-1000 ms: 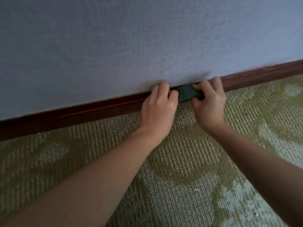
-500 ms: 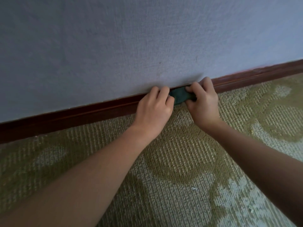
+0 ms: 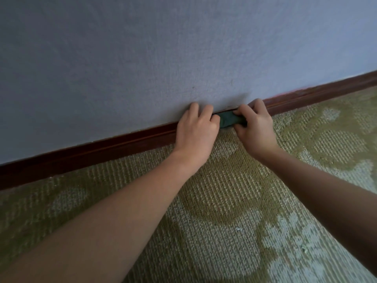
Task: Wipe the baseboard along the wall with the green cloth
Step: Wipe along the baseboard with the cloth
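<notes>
My left hand (image 3: 195, 131) and right hand (image 3: 255, 127) – 2 sets of curled fingers – grip the green cloth (image 3: 229, 121), pressing it against the baseboard (image 3: 102, 154) above the carpet (image 3: 224, 201).

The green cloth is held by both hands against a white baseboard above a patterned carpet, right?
Not quite. The head view shows the baseboard is dark reddish-brown, not white. Otherwise yes: the left hand and right hand hold the green cloth against it, above the patterned carpet.
</notes>
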